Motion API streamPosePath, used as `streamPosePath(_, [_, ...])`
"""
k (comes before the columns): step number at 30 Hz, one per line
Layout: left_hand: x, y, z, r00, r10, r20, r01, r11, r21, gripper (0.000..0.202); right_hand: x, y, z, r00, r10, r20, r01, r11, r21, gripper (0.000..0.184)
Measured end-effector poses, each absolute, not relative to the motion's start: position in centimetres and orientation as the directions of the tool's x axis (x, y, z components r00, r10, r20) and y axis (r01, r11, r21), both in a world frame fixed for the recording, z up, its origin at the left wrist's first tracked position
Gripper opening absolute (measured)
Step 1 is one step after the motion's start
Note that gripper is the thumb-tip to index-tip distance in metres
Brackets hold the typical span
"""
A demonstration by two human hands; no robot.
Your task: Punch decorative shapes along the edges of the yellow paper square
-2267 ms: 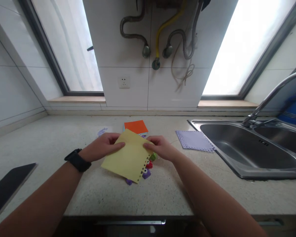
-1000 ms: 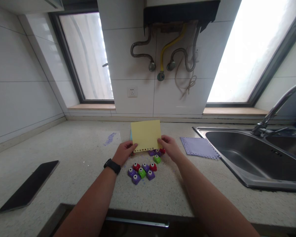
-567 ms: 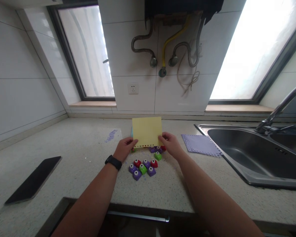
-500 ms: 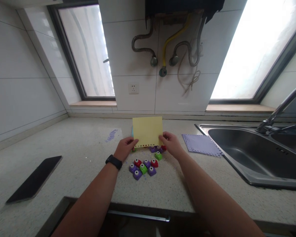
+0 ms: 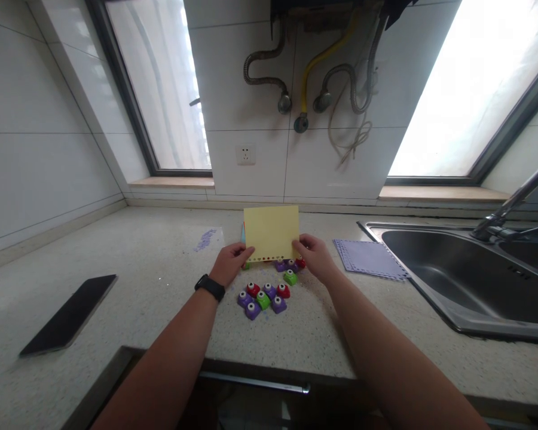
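Note:
A yellow sheet of paper (image 5: 271, 232) is raised above the counter, with a row of small punched shapes along its lower edge. My left hand (image 5: 232, 263) pinches its lower left corner, thumb in front. At the lower right corner my right hand (image 5: 312, 255) grips it the same way. Below the sheet lies a cluster of small craft punches in purple, red and green, among them a green punch (image 5: 263, 300) in the middle. A separate green punch (image 5: 290, 276) sits nearer the sheet. More punches behind the paper's lower edge are partly hidden.
Purple sheets with punched edges (image 5: 370, 259) lie to the right, beside a steel sink (image 5: 430, 280) with a faucet (image 5: 493, 224). Purple scraps (image 5: 205, 240) are at the left. A dark flat panel (image 5: 69, 315) rests on the far left counter (image 5: 161, 334).
The camera view has shifted slightly, so the scene sits a little higher and to the right. Both hands still hold the yellow paper, nearly unchanged.

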State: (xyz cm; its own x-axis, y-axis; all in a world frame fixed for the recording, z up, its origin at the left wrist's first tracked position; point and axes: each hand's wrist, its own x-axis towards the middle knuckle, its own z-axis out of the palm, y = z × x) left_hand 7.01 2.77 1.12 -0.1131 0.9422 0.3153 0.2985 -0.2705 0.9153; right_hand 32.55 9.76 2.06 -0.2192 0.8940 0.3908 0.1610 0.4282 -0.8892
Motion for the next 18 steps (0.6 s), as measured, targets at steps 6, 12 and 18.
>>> streamPosePath(6, [6.87,2.95,0.70,-0.095,0.963,0.254,0.325,-0.211,0.922,0.029,32.51,9.64,2.18,-0.210,0.895,0.394,0.160,0.429,-0.889,0.024])
streamPosePath(12, [6.71,3.08,0.56,-0.085,0.978,0.190,0.322,-0.154,0.934,0.037,32.51,9.63,2.25,-0.210,0.895,0.394,0.160,0.429,-0.889,0.023])
streamPosePath(18, [6.64,3.21,0.45,-0.083,0.982,0.168,0.310,-0.135,0.941,0.038,32.52,9.62,2.24,-0.212,0.891,0.402,0.155,0.437,-0.886,0.024])
